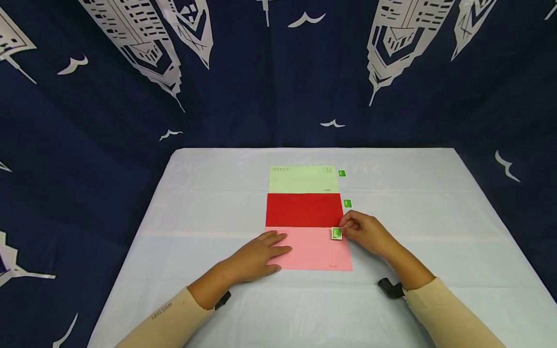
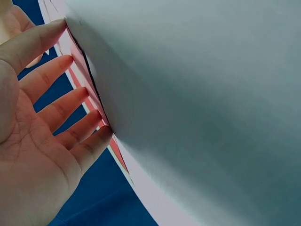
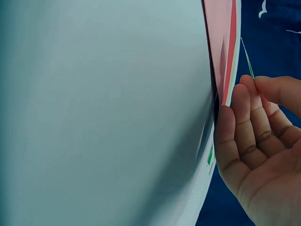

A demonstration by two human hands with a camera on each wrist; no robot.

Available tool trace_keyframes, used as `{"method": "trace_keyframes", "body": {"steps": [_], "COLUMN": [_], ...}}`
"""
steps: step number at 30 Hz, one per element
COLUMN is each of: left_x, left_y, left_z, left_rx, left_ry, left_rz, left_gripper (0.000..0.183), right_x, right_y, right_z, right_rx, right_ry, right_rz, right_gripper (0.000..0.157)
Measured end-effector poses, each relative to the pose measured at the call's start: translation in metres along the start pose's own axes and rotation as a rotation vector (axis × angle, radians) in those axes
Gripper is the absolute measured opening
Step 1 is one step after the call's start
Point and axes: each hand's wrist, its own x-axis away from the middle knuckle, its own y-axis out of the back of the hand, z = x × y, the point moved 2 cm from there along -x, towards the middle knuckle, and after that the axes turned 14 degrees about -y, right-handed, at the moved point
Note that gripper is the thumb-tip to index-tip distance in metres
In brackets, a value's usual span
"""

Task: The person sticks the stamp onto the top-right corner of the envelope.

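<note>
A pink envelope (image 1: 313, 253) lies nearest on the white table, and my left hand (image 1: 256, 257) rests over its left end with fingers spread. Thumb and index finger of my right hand (image 1: 364, 233) pinch a small green stamp (image 1: 336, 233) with a white border. In the head view this stamp overlaps the pink envelope's upper right corner. Seen edge-on in the right wrist view, the stamp (image 3: 248, 59) is a thin sliver held above the envelope's surface. Beyond the pink envelope lies a red envelope (image 1: 303, 210), then a light green envelope (image 1: 300, 181).
Two more green stamps lie on the table (image 1: 209, 193): one stamp (image 1: 347, 203) right of the red envelope, another stamp (image 1: 342, 173) right of the light green one. Dark blue printed cloth (image 1: 270, 96) hangs behind the table. A dark wrist camera (image 1: 390, 288) sits under the right sleeve.
</note>
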Motion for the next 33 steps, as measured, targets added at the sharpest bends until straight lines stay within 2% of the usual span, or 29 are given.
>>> {"method": "trace_keyframes", "body": {"steps": [24, 33], "left_x": [0.001, 0.0], "left_y": [0.001, -0.001], "left_z": [0.0, 0.001], "left_rx": [0.005, 0.001], "left_ry": [-0.012, -0.001], "left_rz": [0.008, 0.011], "left_gripper": [0.053, 0.053], "right_x": [-0.01, -0.009], "right_y": [-0.008, -0.011], "right_z": [0.002, 0.005], "right_rx": [0.054, 0.074], "right_ry": [-0.009, -0.006], "right_rz": [0.028, 0.013], "right_gripper": [0.004, 0.004]}}
